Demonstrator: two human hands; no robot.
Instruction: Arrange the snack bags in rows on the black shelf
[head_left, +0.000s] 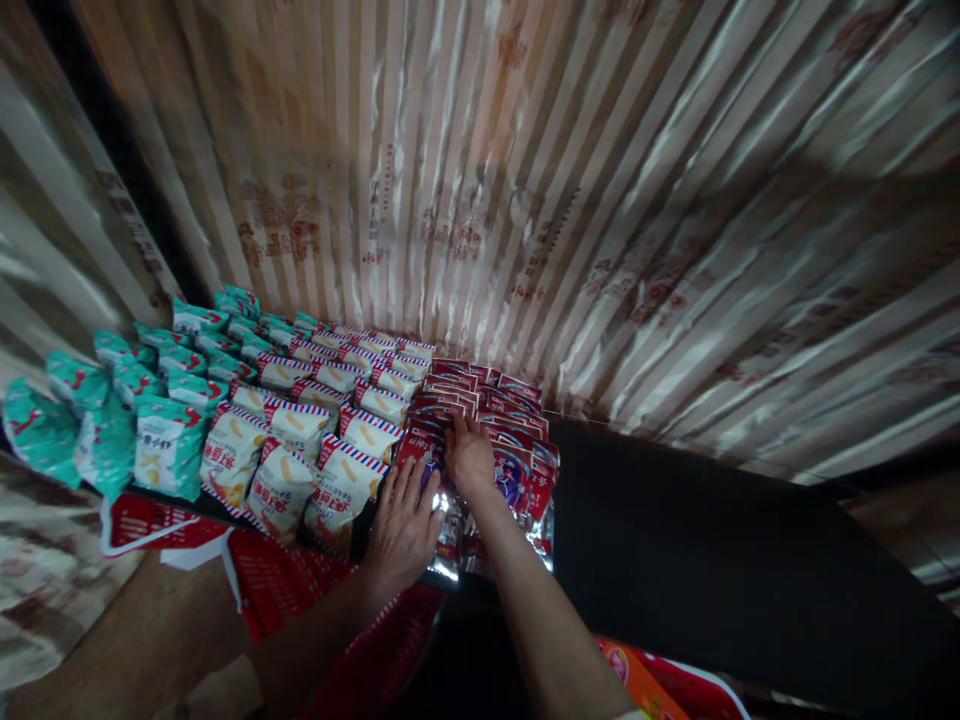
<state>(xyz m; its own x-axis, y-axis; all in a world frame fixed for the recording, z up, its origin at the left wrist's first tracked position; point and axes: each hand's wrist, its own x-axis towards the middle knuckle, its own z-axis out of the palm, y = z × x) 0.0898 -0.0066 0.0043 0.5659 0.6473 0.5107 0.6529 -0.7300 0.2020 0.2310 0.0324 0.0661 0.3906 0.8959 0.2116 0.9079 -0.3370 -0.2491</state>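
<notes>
Red snack packets (pixel 519 480) with silver bottoms and a purple-blue emblem stand in two tight columns on a black shelf. My left hand (pixel 405 525) lies against the lower front of the left column, its fingers spread over a packet. Higher up, my right hand (pixel 470 458) has its bent fingers closed at the top of a front red packet (pixel 421 440). The palm and wrist hide part of that packet. Directly left of my left hand stand white snack bags (pixel 345 490) with red and blue striped edges.
Teal snack bags (pixel 171 445) fill the shelf's left end. Black shelf surface (pixel 675 540) extends to the right. Striped plastic sheeting (pixel 465 180) hangs behind. Red baskets (pixel 274 580) sit below the front edge, and an orange package (pixel 645 685) is at the bottom right.
</notes>
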